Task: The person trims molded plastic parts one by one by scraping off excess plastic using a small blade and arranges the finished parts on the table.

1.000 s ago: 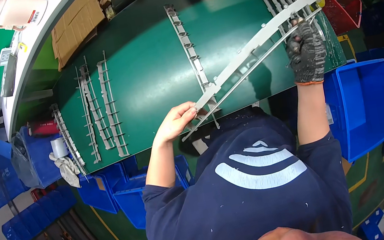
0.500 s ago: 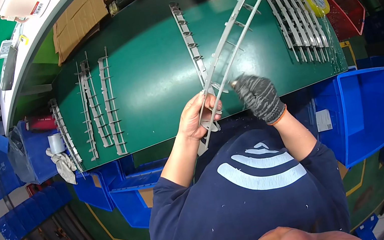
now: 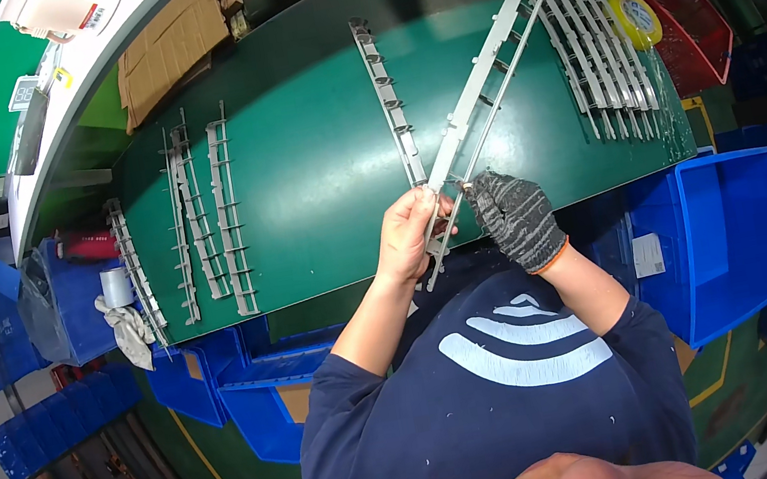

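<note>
A long grey ladder-like strip point(image 3: 477, 80) with short cross pieces slants up and away from me over the green table. My bare left hand point(image 3: 409, 233) grips its near end, fingers wrapped round it. My right hand point(image 3: 516, 220), in a dark grey knitted glove with an orange cuff, is closed with its fingertips against the strip's right rail, just beside the left hand. Whatever those fingers pinch is hidden. Behind the left hand, another grey strip point(image 3: 387, 97) lies on the table.
The green table point(image 3: 308, 151) carries several similar strips point(image 3: 229, 214) at left and a row of them point(image 3: 591, 52) at far right, beside a yellow tape roll point(image 3: 636, 18). A red crate point(image 3: 670, 9) stands beyond. Blue bins point(image 3: 727, 233) sit below the front edge.
My right hand has moved left and in against the strip's rail. The strip has turned to show more of its broad face, and its far end has come slightly lower.
</note>
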A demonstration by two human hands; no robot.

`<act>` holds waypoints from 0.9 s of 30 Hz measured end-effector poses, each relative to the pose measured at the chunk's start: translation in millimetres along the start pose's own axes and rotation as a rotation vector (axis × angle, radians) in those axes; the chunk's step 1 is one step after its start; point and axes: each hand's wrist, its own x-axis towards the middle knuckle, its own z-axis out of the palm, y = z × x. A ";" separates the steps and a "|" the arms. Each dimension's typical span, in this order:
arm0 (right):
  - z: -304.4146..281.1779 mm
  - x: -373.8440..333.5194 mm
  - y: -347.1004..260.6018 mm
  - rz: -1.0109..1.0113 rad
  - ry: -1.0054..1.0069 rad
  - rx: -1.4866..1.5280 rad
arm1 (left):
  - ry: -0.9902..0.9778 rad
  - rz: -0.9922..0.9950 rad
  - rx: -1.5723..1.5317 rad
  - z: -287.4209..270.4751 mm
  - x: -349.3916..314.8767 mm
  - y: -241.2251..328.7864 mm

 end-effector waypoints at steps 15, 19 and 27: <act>19.5 6.2 29.8 0.546 0.028 1.014 | 0.346 0.707 1.314 -3.8 13.5 -27.8; 51.2 9.6 56.4 0.403 0.248 0.426 | 0.184 0.504 1.403 3.6 14.7 -46.8; 58.6 0.3 101.6 0.548 0.161 -0.047 | 0.464 0.247 1.375 -49.7 38.0 -53.3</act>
